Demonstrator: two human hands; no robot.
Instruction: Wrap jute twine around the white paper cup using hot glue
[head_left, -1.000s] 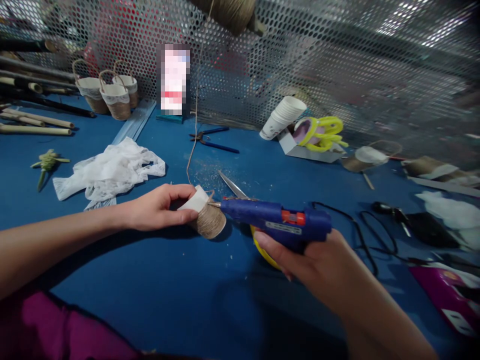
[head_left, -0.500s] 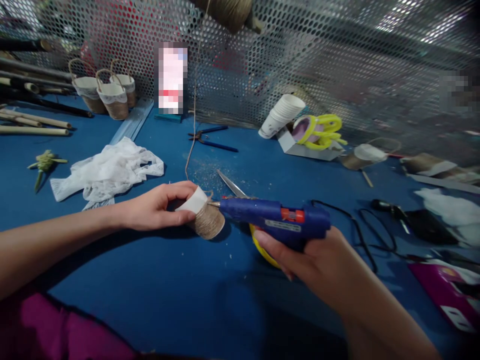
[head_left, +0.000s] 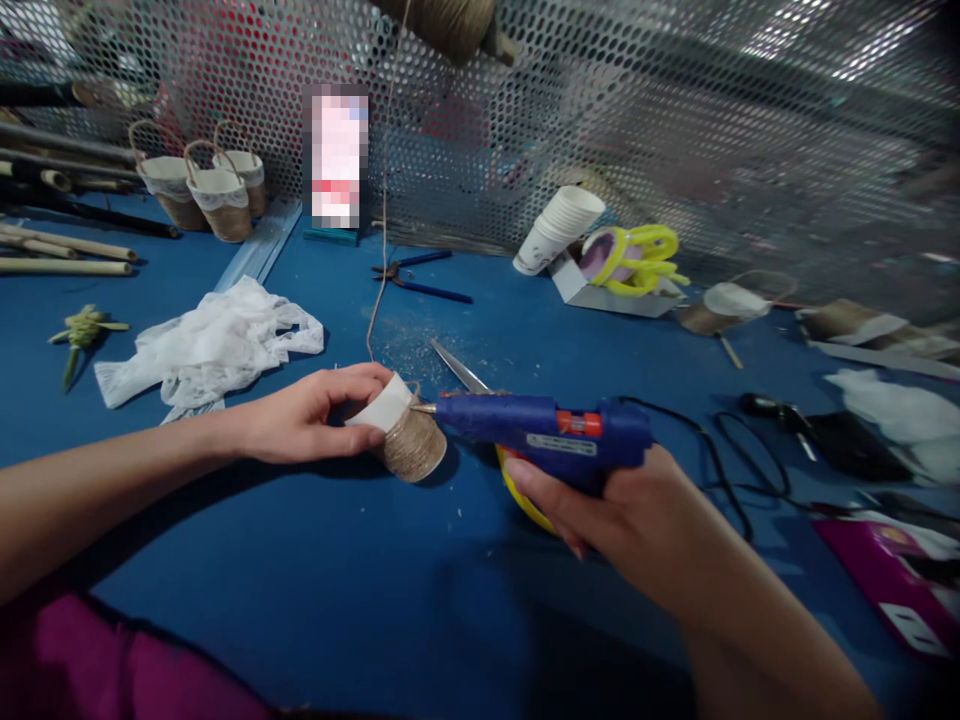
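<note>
My left hand (head_left: 322, 415) is closed around the white rim of a paper cup (head_left: 414, 445), which lies tilted with its base toward the right. Brown twine is wound around the cup's lower part, and a loose strand (head_left: 384, 230) runs up from it to a large spool (head_left: 457, 25) overhead. My right hand (head_left: 600, 500) grips a blue glue gun (head_left: 517, 425) by its handle. The gun's metal nozzle points left and meets the cup near the edge of the wound twine. Scissors (head_left: 461, 367) with yellow handles lie partly hidden beneath the gun.
White lace (head_left: 217, 340) lies left of the cup, with pliers (head_left: 424, 277) behind it. Twine-covered baskets (head_left: 225, 205) and sticks (head_left: 67, 240) stand back left. Stacked paper cups (head_left: 559, 230) lean on a tray (head_left: 615, 297). A black cord (head_left: 697, 435) trails right. Perforated metal (head_left: 450, 150) backs the table.
The whole view has shifted slightly. My hands, the cup and the glue gun keep nearly the same arrangement, with the nozzle still at the cup.
</note>
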